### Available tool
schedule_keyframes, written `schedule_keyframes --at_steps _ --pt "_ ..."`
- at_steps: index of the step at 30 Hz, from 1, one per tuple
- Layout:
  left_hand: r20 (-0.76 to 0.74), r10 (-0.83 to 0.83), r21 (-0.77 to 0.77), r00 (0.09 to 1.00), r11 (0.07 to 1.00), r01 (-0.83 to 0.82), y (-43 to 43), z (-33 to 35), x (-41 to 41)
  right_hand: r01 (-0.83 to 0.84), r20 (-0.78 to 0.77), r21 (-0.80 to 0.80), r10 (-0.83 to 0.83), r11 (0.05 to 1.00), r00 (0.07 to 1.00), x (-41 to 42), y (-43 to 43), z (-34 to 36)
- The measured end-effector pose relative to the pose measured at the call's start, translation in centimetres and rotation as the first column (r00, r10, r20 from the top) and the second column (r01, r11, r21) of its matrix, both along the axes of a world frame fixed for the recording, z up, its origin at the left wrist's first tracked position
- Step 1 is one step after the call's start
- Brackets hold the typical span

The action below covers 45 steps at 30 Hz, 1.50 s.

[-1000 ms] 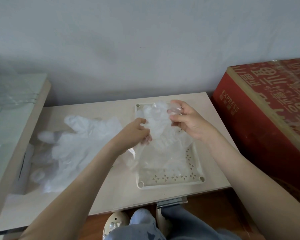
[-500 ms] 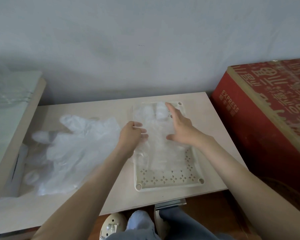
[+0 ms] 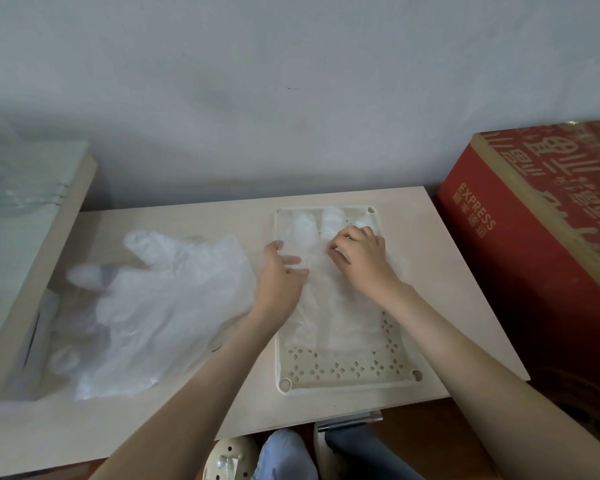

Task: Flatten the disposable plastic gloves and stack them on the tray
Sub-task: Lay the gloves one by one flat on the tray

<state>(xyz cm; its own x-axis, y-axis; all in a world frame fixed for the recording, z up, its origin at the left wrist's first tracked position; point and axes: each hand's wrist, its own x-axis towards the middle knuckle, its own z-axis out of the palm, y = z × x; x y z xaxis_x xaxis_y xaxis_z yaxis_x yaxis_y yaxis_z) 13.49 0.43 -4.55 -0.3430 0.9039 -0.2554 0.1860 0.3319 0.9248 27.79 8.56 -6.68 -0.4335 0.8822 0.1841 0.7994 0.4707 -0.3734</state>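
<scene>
A clear plastic glove (image 3: pixel 329 306) lies spread on the cream perforated tray (image 3: pixel 347 374), its fingers pointing toward the wall. My left hand (image 3: pixel 278 282) rests on the glove's left side at the tray's left rim, with its fingers fairly straight. My right hand (image 3: pixel 361 261) presses on the upper part of the glove with bent fingertips. A loose pile of several crumpled clear gloves (image 3: pixel 153 306) sits on the table (image 3: pixel 187 410), left of the tray.
A tall red cardboard box (image 3: pixel 534 237) stands against the table's right side. On the left is a raised wooden ledge (image 3: pixel 32 254) with clear plastic on top. The wall is right behind the table. My feet show below the front edge.
The glove held up over the tray one second ago has been laid down on it. Both hands dropped onto it, and the right hand's fingers went from flat to bent.
</scene>
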Motion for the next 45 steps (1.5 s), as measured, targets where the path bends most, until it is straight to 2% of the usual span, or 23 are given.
schedule_keyframes --at_steps 5,7,9,10,13,16,18,22,26,28,33,38,45 --pt "-0.230 -0.067 0.002 0.971 0.998 0.070 -0.1 -0.8 0.2 0.089 -0.109 -0.115 -0.101 0.989 0.989 -0.8 1.1 0.6" --pt "-0.411 -0.034 0.115 0.911 0.989 0.089 -0.1 -1.2 0.6 0.103 -0.097 -0.141 -0.117 0.985 0.988 -1.3 1.5 0.6" --pt "-0.679 0.032 0.227 0.734 0.959 0.168 -0.1 -1.9 0.9 0.113 -0.081 -0.150 -0.126 0.982 0.989 -1.8 1.8 0.6" --pt "-0.778 0.052 0.226 0.626 0.953 0.201 -0.1 -2.1 0.9 0.125 -0.081 -0.151 -0.139 0.981 0.987 -1.9 1.8 0.5" --pt "-0.913 -0.003 0.106 0.408 0.964 0.244 -0.1 -1.9 0.8 0.157 -0.062 -0.139 -0.167 0.978 0.984 -1.9 2.2 0.5" --pt "-0.936 -0.194 -0.125 0.293 0.963 0.240 -0.3 -1.7 0.5 0.179 -0.061 -0.153 -0.190 0.972 0.980 -1.6 2.4 0.8" --pt "-0.909 -0.274 -0.212 0.314 0.953 0.215 -0.5 -1.9 0.0 0.162 -0.152 -0.212 -0.196 0.964 0.969 -1.1 2.2 1.0" --pt "-0.903 -0.312 -0.266 0.294 0.946 0.185 -0.7 -1.9 -0.1 0.034 -0.390 -0.387 -0.197 0.921 0.900 0.0 1.1 2.4" --pt "-0.919 -0.312 -0.246 0.243 0.932 0.268 -0.7 -2.2 -0.1 -0.026 -0.422 -0.408 -0.164 0.912 0.891 0.3 0.8 3.2" --pt "-0.922 -0.327 -0.256 0.205 0.916 0.310 -0.7 -2.2 -0.1 -0.049 -0.412 -0.398 -0.130 0.916 0.902 0.1 0.9 3.0" --pt "-0.903 -0.414 -0.360 0.111 0.872 0.331 -0.3 -2.6 0.0 -0.037 -0.248 -0.300 -0.040 0.953 0.968 -0.2 1.7 2.2" --pt "-0.900 -0.419 -0.368 0.120 0.878 0.305 -0.4 -2.4 0.2 -0.003 -0.135 -0.265 -0.034 0.964 0.990 0.0 2.2 1.7" --pt "-0.910 -0.405 -0.360 0.091 0.879 0.313 0.0 -2.3 0.1 0.052 -0.111 -0.263 -0.084 0.963 0.990 0.3 2.5 1.6"
